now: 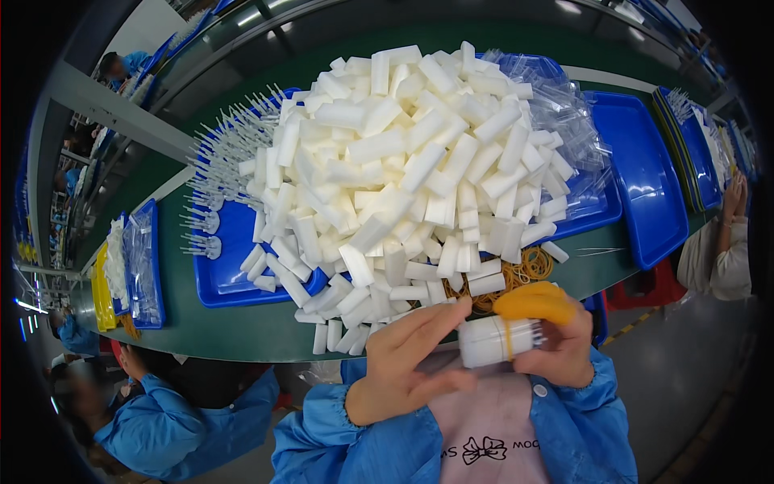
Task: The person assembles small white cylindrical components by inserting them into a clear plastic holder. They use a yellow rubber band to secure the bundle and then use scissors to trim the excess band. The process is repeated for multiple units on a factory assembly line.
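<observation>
Bright overhead light, glare on blue trays point(645, 181), fisheye-bent dark edges.

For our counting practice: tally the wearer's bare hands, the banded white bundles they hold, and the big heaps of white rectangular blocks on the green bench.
Bare hands: 2, left hand and right hand
White bundle bound with a yellow rubber band: 1
Heap of white rectangular blocks: 1
Total: 4
</observation>
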A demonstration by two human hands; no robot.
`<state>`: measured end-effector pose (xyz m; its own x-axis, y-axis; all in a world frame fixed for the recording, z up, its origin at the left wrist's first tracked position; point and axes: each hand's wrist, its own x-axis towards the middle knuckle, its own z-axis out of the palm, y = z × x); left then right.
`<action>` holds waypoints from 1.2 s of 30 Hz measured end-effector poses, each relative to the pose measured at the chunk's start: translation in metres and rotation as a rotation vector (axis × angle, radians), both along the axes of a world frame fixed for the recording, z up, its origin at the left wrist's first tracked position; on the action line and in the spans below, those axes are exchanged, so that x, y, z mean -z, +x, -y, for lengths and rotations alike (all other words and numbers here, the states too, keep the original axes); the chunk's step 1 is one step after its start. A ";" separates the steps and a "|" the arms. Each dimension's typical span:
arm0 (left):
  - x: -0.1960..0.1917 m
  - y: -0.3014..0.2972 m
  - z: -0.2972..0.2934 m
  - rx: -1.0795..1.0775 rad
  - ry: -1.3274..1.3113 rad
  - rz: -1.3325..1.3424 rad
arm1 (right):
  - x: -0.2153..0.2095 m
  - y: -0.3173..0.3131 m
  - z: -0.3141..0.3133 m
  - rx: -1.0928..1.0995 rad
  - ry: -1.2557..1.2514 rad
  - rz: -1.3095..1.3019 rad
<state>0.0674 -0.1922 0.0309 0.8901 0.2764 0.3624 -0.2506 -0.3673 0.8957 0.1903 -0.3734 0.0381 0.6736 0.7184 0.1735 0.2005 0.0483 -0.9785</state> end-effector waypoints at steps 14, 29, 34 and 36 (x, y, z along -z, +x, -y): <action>0.022 -0.094 -0.197 -0.936 0.285 -0.239 | -0.010 0.329 0.137 0.794 -0.568 0.777; 0.036 -0.073 -0.250 -1.004 0.857 -0.445 | 0.043 0.446 0.135 0.966 -0.808 0.791; 0.032 -0.075 -0.243 -1.074 0.714 -0.280 | 0.016 0.414 0.142 0.895 -0.705 0.762; 0.036 -0.080 -0.243 -1.090 0.404 -0.095 | -0.013 0.360 0.127 0.823 -0.465 0.765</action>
